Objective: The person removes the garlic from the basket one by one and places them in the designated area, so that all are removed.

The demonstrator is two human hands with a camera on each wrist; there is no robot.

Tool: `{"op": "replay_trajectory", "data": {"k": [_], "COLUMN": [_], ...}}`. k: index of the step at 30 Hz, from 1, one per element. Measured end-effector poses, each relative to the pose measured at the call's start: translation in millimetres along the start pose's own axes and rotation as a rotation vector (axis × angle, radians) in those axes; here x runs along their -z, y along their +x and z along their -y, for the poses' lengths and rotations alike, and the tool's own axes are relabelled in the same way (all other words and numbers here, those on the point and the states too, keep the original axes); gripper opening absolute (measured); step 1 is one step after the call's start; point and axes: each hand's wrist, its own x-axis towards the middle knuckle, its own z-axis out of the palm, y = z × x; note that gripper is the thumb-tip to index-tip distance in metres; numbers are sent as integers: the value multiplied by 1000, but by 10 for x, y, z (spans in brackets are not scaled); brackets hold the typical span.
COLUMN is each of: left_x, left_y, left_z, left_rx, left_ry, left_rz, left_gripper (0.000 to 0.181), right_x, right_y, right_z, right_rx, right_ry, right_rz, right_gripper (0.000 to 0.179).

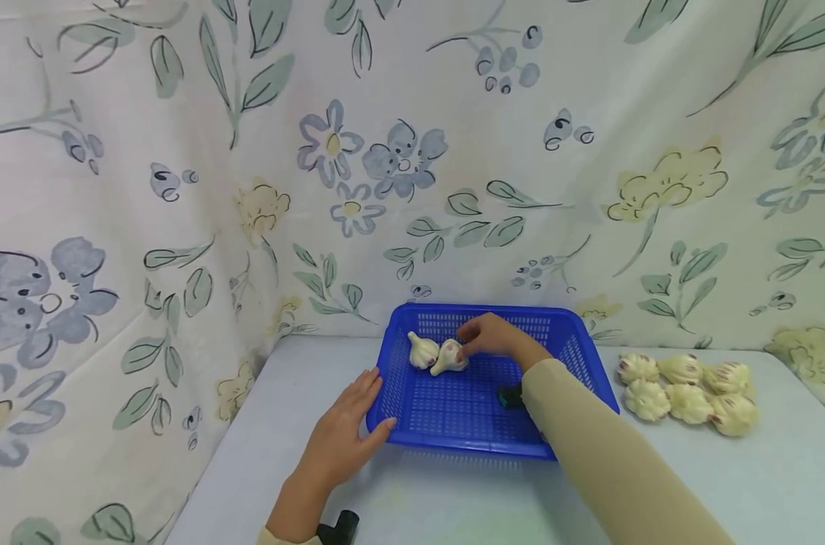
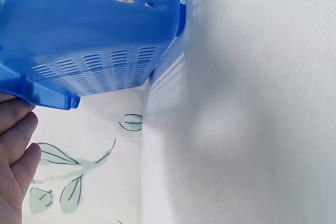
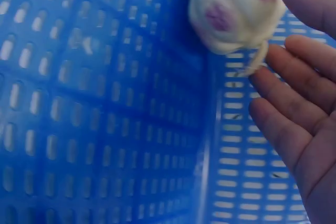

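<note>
A blue plastic basket point(image 1: 446, 435) with slotted walls stands on the table, holding two garlic bulbs. One garlic bulb point(image 1: 422, 352) lies at its left back, stem up. Just right of it is a second garlic bulb point(image 1: 451, 357), tilted, with pink patches in the right wrist view. My right hand point(image 1: 490, 335) reaches into the basket beside this second bulb; thumb and fingertips point(image 3: 270, 77) are at its edge, not wrapped round it. At the basket's left front corner, my left hand point(image 1: 347, 424) rests against the rim with its fingers extended.
Several more garlic bulbs point(image 1: 688, 393) sit in two rows on the white table point(image 1: 303, 378), right of the basket. A floral cloth point(image 1: 453, 151) hangs behind and at the left. Dark wrist-camera gear point(image 1: 511, 395) shows under the right sleeve.
</note>
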Motion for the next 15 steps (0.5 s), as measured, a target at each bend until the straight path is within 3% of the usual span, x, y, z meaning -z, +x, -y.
{"op": "replay_trajectory", "data": {"k": [15], "left_x": [-21], "left_y": [87], "left_z": [24], "left_rx": [9], "left_ry": [-44], "left_rz": [-6], "left_gripper": [67], "right_x": [-78], "right_y": [51], "right_z": [-88], "right_rx": [29], "right_ry": [12], "right_rz": [32], "right_gripper": [59]}}
